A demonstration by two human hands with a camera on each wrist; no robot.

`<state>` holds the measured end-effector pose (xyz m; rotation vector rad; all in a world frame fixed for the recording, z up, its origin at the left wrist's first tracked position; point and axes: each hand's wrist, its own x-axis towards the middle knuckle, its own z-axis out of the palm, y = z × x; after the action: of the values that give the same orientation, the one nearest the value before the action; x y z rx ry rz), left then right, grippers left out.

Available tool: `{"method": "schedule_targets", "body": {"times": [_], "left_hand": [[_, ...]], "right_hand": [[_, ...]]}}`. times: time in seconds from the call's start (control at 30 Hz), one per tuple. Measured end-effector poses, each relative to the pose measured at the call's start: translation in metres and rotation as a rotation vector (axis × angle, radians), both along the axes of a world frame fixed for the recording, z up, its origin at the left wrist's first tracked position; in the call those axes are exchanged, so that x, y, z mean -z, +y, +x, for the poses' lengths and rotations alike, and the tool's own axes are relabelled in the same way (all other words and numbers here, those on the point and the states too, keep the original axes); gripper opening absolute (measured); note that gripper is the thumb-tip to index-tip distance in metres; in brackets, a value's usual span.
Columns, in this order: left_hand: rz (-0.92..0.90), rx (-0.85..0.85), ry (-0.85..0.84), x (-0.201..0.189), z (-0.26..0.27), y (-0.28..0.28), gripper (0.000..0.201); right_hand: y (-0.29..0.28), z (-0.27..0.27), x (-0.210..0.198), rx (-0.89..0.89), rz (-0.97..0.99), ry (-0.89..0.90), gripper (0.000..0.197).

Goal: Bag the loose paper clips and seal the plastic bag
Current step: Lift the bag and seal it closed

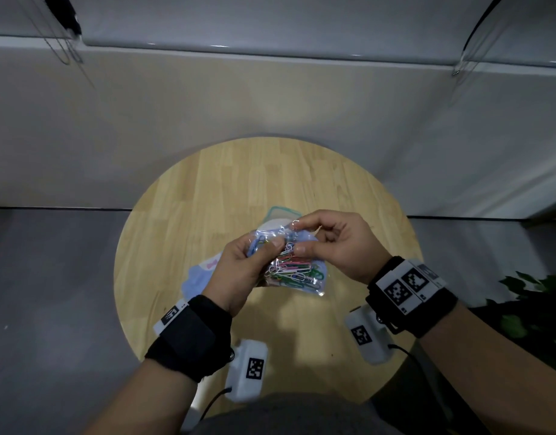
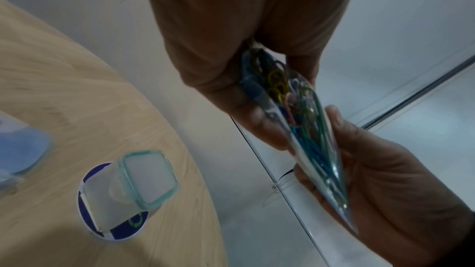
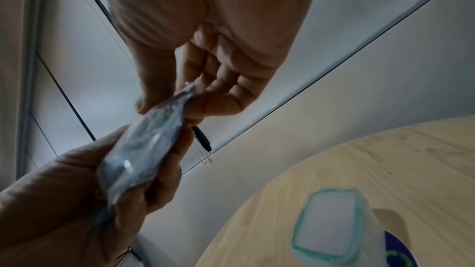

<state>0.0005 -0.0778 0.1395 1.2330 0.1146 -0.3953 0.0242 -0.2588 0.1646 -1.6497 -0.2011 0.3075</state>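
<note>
My left hand [image 1: 239, 271] is raised over the round table [image 1: 207, 189], fingers and thumb curled around the side of the plastic bag [image 1: 290, 268], with the coloured paper clips [image 1: 289, 266] bunched inside it. My right hand [image 1: 342, 246] meets it from the other side, thumb and forefinger pinching the bag's top edge, the other fingers loosely curled. The bag hangs clear above the wood. Beyond it a clear container [image 2: 144, 180] with a green rim sits on the table; the far tabletop lies open to its rim.

1 bag [image 1: 289, 262], many clips [image 1: 294, 268], 1 container [image 2: 144, 182], 2 hands.
</note>
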Motion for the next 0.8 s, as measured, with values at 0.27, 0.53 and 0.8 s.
{"method": "schedule_targets", "body": {"times": [0.27, 0.53, 0.8], "left_hand": [[-0.004, 0.027, -0.019, 0.0003, -0.0064, -0.005, 0.032], [-0.001, 0.05, -0.012, 0.0012, -0.0031, -0.0023, 0.031], [0.008, 0.039, -0.055, 0.0033, -0.0045, -0.0036, 0.031]], "right_hand": [[-0.0046, 0.0082, -0.0091, -0.207, -0.245, 0.001, 0.012], [-0.0046, 0.0028, -0.0046, -0.147, -0.214, -0.039, 0.013], [-0.0098, 0.0003, -0.0039, -0.124, -0.101, 0.047, 0.015]]}}
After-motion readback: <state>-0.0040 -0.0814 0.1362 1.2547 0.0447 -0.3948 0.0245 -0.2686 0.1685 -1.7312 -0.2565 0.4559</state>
